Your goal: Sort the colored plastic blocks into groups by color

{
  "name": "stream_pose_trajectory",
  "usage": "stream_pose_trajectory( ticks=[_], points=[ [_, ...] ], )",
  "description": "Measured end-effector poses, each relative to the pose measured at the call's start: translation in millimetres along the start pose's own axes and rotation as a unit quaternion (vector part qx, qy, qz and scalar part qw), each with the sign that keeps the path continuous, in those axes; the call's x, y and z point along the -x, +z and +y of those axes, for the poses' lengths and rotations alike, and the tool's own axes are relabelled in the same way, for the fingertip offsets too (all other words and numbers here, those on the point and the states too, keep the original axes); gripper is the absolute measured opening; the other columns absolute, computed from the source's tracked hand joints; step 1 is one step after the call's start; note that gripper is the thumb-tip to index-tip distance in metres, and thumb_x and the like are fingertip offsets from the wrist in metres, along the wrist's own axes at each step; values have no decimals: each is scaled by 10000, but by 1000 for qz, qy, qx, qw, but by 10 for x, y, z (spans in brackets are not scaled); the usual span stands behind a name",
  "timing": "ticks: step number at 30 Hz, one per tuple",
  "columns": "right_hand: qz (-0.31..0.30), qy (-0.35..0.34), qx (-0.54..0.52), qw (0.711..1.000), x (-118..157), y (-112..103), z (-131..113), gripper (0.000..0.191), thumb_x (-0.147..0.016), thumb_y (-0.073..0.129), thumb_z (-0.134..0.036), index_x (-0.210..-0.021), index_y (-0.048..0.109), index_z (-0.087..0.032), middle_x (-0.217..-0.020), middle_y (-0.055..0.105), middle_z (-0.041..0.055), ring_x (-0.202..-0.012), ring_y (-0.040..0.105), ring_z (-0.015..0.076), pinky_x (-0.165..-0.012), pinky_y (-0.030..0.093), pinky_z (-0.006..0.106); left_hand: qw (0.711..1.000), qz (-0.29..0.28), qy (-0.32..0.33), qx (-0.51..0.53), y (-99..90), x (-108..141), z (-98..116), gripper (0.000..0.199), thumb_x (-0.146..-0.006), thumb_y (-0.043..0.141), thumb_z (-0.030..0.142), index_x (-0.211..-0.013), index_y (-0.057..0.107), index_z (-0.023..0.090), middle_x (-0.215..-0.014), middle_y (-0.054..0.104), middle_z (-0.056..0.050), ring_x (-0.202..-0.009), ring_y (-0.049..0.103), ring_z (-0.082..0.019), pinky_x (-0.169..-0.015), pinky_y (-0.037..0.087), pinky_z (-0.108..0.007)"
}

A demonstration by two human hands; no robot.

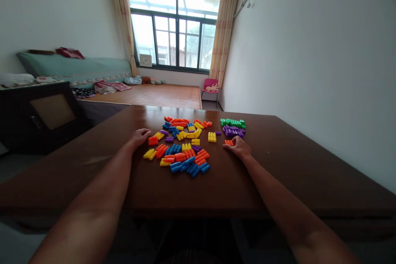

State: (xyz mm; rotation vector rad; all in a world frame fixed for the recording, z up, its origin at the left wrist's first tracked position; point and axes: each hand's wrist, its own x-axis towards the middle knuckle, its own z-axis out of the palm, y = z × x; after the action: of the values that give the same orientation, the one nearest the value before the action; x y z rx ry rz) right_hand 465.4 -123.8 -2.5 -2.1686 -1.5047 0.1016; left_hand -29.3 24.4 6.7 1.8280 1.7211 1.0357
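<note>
Beyond the loosely curled left hand [142, 135] and the right hand [241, 147] pinching orange plastic pieces [229, 142] on the brown table [235, 181] stand a mat-covered bed [154, 94] and window [177, 29].

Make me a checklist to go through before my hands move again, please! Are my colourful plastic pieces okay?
1. Green pieces grouped together: ok, at the far right of the pieces.
2. Every purple piece in the purple group: not ok, a purple piece and others lie outside it.
3. Mixed pile sorted by colour: not ok, orange, blue, yellow and purple are jumbled.
4. Right hand at the small orange group: ok, the fingers touch it.
5. Left hand empty: cannot tell, the fingertips are too small to check.
6. Pieces away from the near edge of the table: ok.
</note>
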Motion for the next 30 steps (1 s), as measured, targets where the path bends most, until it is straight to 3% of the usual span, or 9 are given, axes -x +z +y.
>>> stream_pose_trajectory(
  ticks=[3,6,8,10,13,17,22,26,30],
  points=[
    [48,-20,-64,997,32,-5,9,574,-710,586,-691,-990,587,-190,-1043,642,99,-911,622,239,-774,468,354,996,-81,25,26,-24,179,113,566,-688,580,640,-990,716,180,-977,740,-58,-923,662,-239,-758,518,-274],
    [65,-121,-136,981,144,2,-173,410,-808,548,-525,-994,623,-167,-1039,636,115,-871,614,212,-795,486,348,991,-108,67,39,-1,308,147,690,-720,480,731,-1063,703,175,-1034,732,-57,-965,650,-255,-809,516,-299],
    [-23,-241,-170,955,258,4,-409,289,-827,532,-358,-1018,645,-174,-1076,637,107,-819,610,180,-789,498,336,990,-96,102,5,36,348,136,691,-736,447,733,-1040,717,174,-1033,732,-67,-979,646,-264,-852,502,-313],
    [-141,-360,-184,904,364,-1,-664,291,-803,517,-210,-1056,661,-194,-1154,630,91,-895,611,173,-846,494,333,989,-77,119,-37,71,365,118,662,-766,417,708,-1009,731,178,-1008,735,-74,-969,648,-265,-869,490,-321],
    [-232,-442,-173,849,436,-3,-912,327,-744,563,-122,-1029,687,-225,-1151,654,53,-1048,587,196,-947,456,354,989,-58,112,-71,95,382,99,645,-823,349,666,-1030,728,186,-1006,734,-72,-955,649,-258,-847,491,-321],
    [-230,-378,-179,879,370,71,-919,230,-747,655,-216,-974,680,-196,-1052,678,60,-890,613,179,-816,500,321,985,-80,102,-116,87,407,119,627,-866,311,626,-1112,704,204,-1083,720,-58,-1049,617,-255,-881,474,-312],
    [-169,-309,-133,926,314,217,-924,288,-734,725,-359,-944,654,-176,-924,662,48,-789,591,161,-722,482,291,966,-96,75,-229,72,339,264,584,-790,516,608,-1259,628,277,-1313,616,-71,-1219,518,-305,-990,404,-376],
    [-149,-331,-115,925,341,288,-1147,268,-765,706,-384,-922,645,-176,-924,652,48,-762,585,147,-692,466,270,958,-108,57,-258,81,204,368,482,-804,552,523,-1204,660,276,-1254,645,-77,-1133,575,-281,-943,432,-344],
    [-118,-340,-102,928,224,356,-1429,230,-847,613,-417,-860,661,-193,-848,672,42,-754,609,160,-689,465,273,968,-61,42,-242,128,174,340,446,-866,475,506,-1188,658,256,-1208,662,-80,-1090,599,-255,-880,459,-316]
  ],
)
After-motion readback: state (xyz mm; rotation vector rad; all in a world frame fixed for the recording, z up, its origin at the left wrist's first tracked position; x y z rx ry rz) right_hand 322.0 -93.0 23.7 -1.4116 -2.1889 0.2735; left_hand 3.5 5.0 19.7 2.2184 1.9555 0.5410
